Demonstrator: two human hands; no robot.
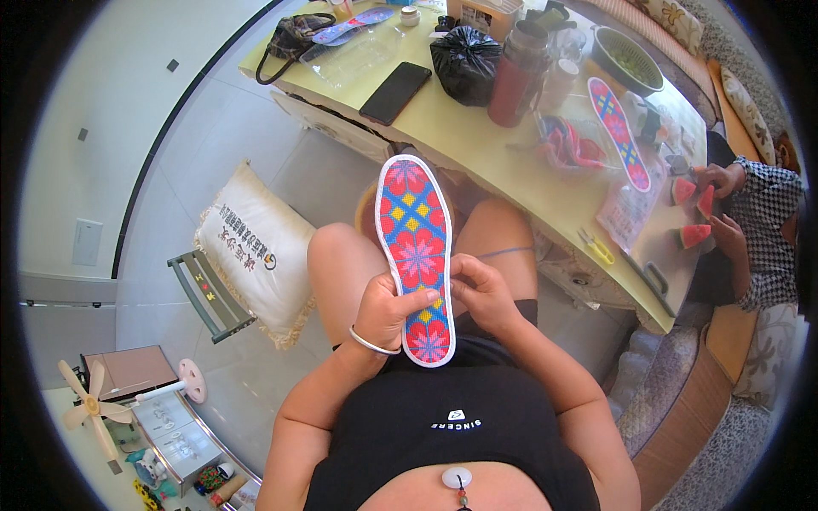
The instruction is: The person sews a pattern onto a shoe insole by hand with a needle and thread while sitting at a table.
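Note:
An embroidered insole (418,230) with a white edge and red, blue, yellow and pink patterning is held upright over my lap. My left hand (383,312) grips its left side, thumb laid across the front and the other fingers hidden behind. At the opposite edge, my right hand (482,292) has its thumb and fingers pinched together against the rim. Whether those fingers hold the edge itself or something small, such as a needle, I cannot make out. A similar insole (619,132) lies on the table to the right.
On the yellow table (341,98) are a black phone (395,93), a black plastic bag (466,65), a red flask (518,75), a basket (627,60) and yellow scissors (596,246). Another person's hand (721,180) holds watermelon (705,203) at the right. A cushion (255,253) sits left.

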